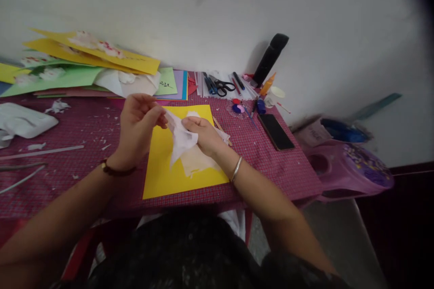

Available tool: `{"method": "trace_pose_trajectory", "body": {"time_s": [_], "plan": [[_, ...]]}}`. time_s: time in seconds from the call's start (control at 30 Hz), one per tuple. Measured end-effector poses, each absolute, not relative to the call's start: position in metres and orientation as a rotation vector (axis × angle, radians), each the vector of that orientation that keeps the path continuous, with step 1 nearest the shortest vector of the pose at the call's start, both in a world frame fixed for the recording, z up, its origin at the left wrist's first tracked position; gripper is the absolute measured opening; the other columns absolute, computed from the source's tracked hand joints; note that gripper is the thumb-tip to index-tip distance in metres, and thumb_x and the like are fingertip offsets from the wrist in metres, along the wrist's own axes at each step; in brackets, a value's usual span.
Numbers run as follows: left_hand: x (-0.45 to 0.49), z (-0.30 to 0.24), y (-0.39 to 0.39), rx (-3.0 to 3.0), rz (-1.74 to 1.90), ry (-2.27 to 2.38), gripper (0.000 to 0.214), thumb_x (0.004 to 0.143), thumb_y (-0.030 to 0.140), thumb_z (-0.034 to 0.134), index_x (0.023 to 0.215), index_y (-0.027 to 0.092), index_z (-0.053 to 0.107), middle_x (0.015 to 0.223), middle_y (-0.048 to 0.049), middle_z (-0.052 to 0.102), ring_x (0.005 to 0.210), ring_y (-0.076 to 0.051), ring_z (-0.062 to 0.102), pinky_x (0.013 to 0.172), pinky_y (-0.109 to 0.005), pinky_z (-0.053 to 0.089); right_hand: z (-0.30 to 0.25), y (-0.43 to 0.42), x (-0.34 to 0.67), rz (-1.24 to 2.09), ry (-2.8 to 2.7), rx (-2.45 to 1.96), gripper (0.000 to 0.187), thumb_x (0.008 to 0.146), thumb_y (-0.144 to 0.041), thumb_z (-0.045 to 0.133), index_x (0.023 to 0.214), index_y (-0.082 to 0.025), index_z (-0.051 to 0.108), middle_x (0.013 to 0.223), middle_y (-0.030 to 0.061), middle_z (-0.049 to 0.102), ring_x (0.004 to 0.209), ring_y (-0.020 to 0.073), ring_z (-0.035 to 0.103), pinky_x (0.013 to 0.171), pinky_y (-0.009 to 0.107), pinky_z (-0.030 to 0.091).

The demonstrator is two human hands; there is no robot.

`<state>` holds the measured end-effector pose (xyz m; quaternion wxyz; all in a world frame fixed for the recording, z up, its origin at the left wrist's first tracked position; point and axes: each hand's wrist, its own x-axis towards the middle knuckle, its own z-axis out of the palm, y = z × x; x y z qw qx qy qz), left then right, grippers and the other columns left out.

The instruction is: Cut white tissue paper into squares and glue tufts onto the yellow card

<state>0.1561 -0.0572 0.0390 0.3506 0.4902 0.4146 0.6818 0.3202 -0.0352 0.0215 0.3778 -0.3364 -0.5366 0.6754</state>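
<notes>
"What have you got?"

"A crumpled, thin white paper tissue (182,141), raised just above the bright yellow rectangular paper sheet (161,167). My right hand (205,135) pinches it, thumb on top; my left hand (138,119) has its fingertips drawn together on the upper corner."

"Which step, would you say?"

"Teasing the tissue apart or shaping it, I judge. The next move calls for a light, even pinch; it looks easy to tear."

"Containers?"

"The small clear plastic palette (230,113) holds red, blue and pink blobs (236,109), probably paint. Off right, the pale pink container (313,134) has something blue (344,131) inside; what, I can't tell."
</notes>
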Motion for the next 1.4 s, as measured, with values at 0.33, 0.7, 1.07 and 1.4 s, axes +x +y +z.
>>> {"method": "trace_pose_trajectory", "body": {"time_s": [0.33,0.7,1.07,1.4], "plan": [[0.156,0.026,-0.082,2.471,1.494,1.186,0.025,0.082,0.020,0.072,0.106,0.024,0.069,0.111,-0.0055,0.072,0.061,-0.010,0.056,0.051,-0.025,0.047,0.015,-0.045,0.326,1.865,-1.222,-0.796,0.032,0.095,-0.042,0.069,0.073,-0.022,0.057,0.062,-0.0039,0.051,0.055,0.0115,0.044,0.050,0.023,0.039],[0.156,0.024,-0.078,2.387,1.612,1.468,0.009,0.083,0.017,0.065,0.080,0.023,0.060,0.062,0.0049,0.060,0.047,-0.010,0.049,0.048,-0.026,0.035,0.020,-0.046,0.336,1.682,-1.287,-0.899,0.034,0.104,-0.049,0.051,0.097,-0.020,0.066,0.083,0.0025,0.067,0.067,0.0123,0.062,0.061,0.024,0.052],[0.152,0.023,-0.082,2.582,1.451,1.552,0.017,0.083,0.016,0.065,0.072,0.025,0.055,0.065,0.0010,0.056,0.058,-0.016,0.050,0.057,-0.032,0.029,0.010,-0.041,0.321,1.178,-1.590,-0.955,0.007,0.089,-0.024,0.065,0.096,-0.022,0.063,0.083,-0.0030,0.062,0.077,0.0149,0.059,0.074,0.028,0.050],[0.147,0.027,-0.073,1.795,1.604,1.480,0.012,0.078,0.026,0.071,0.088,0.024,0.066,0.071,0.0020,0.064,0.059,-0.014,0.055,0.056,-0.030,0.040,0.015,-0.037,0.331,1.395,-1.326,-0.970,0.014,0.092,-0.020,0.057,0.084,-0.020,0.068,0.063,-0.0056,0.057,0.059,0.0102,0.054,0.061,0.023,0.046]]}}
